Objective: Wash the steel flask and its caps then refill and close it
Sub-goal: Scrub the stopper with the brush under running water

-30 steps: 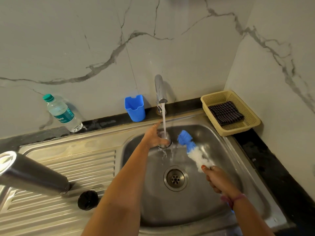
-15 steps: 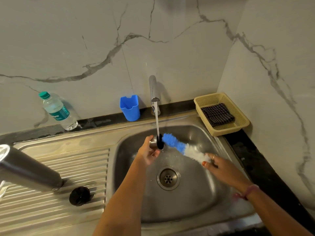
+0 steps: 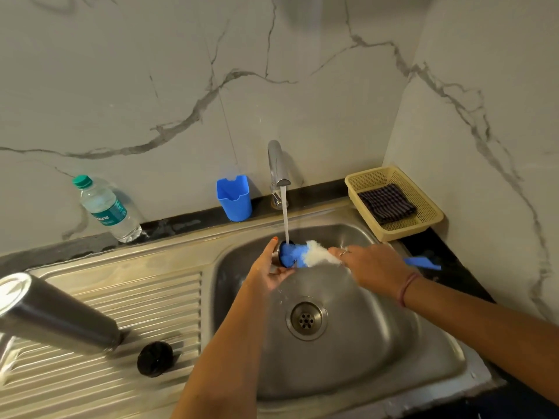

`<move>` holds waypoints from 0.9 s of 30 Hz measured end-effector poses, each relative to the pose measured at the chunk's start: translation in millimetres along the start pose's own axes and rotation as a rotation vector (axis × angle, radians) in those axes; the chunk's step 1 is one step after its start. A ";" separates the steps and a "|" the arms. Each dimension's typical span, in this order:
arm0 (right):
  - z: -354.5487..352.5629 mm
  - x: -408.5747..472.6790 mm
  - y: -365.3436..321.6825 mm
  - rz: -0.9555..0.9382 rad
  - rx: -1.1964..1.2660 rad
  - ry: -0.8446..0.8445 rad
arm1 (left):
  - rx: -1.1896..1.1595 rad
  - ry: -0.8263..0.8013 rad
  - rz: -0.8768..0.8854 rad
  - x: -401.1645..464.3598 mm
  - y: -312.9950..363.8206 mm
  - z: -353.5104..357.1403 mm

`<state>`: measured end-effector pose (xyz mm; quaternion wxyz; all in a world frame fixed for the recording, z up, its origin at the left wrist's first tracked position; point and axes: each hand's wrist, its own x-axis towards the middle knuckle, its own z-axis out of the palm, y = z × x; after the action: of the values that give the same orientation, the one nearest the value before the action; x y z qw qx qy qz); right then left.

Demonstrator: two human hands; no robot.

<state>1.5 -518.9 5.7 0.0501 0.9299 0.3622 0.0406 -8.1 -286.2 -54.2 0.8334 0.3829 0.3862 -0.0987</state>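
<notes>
We are gripping a small steel cap [image 3: 276, 257] in the fingers [image 3: 270, 246] of the left hand [image 3: 269, 273], holding it under the running stream from the tap [image 3: 278, 164], above the sink [image 3: 363, 343]. The right hand [image 3: 375, 269] is clasping a bottle brush [image 3: 305, 254], its fingers curled around the white bristle section, and we are pushing the blue tip into the mouth of the cap; the blue handle end is projecting behind the wrist. Judging from this arrangement, we are washing one cap, an early-to-middle stage of the task. The steel flask [image 3: 57, 313] is lying on its side on the ribbed drainboard to the left, well apart from the hands, open at its narrow end; whether it is washed already we cannot tell. A black inner cap [image 3: 155, 358] is resting just beside its mouth. Rinsing, refilling and closing are remaining. Farther out, a plastic water bottle [image 3: 106, 208], a blue holder [image 3: 234, 197] and a yellow basket [image 3: 429, 213] holding a dark cloth [image 3: 385, 202] are sitting along the dark desk edge.
</notes>
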 end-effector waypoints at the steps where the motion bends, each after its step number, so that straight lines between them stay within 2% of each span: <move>1: -4.6 2.2 -12.6 0.131 0.238 -0.140 | -0.013 -0.005 0.002 -0.4 1.7 -2.8; 3: -7.6 10.4 -22.8 0.459 0.909 -0.502 | -0.011 -0.025 0.012 -1.1 4.8 -9.1; 5: -14.5 13.3 -21.1 0.771 1.516 -0.737 | -0.029 -0.040 0.016 -1.4 6.7 -12.6; 7: -19.6 12.5 -20.8 0.899 1.715 -0.801 | -0.049 -0.044 0.019 -0.6 9.6 -13.8; 8: -21.1 11.4 -24.7 0.906 1.710 -0.796 | -0.045 -0.041 0.020 -0.3 11.4 -13.4; 9: -22.4 8.9 -30.8 0.862 1.632 -0.752 | -0.037 -0.042 0.022 -0.1 12.9 -13.9; 10: -24.1 3.8 -38.3 0.756 1.433 -0.676 | -0.023 -0.051 0.021 0.0 13.9 -14.0; 13: -22.1 -15.3 -47.7 0.261 0.352 -0.401 | 0.051 -0.035 -0.003 2.6 13.1 -12.6; 14: -21.1 -19.7 -46.5 0.162 0.072 -0.324 | 0.075 -0.019 -0.028 3.5 11.9 -11.6; 15: -22.7 -21.8 -44.1 0.074 -0.083 -0.226 | 0.101 -0.008 -0.056 5.4 10.5 -10.6; 17: -28.5 -19.5 -40.2 -0.021 -0.235 -0.172 | 0.154 0.003 -0.098 8.2 8.0 -7.5; 19: -33.5 -13.5 -42.0 0.016 -0.200 -0.192 | 0.172 -0.001 -0.117 10.6 5.3 -5.5; 20: -34.6 -9.9 -44.9 0.104 -0.060 -0.218 | 0.163 -0.004 -0.121 12.2 4.0 -5.4; 21: -33.5 -5.9 -46.4 0.223 0.182 -0.297 | 0.144 -0.008 -0.116 12.9 2.9 -5.8; 23: -33.3 1.4 -41.6 0.517 0.845 -0.563 | 0.096 -0.027 -0.105 13.6 2.2 -8.5; 25: -34.7 3.3 -31.2 0.850 1.420 -0.720 | 0.043 -0.072 -0.105 15.1 3.1 -10.8; 27: -37.4 -0.5 -22.5 0.960 1.603 -0.748 | 0.008 -0.083 -0.102 16.9 5.3 -9.3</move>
<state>-18.0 -500.4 40.0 -0.5015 0.6899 -0.1694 -0.4938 0.6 -273.7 -67.2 0.8410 0.3619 0.3698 -0.1583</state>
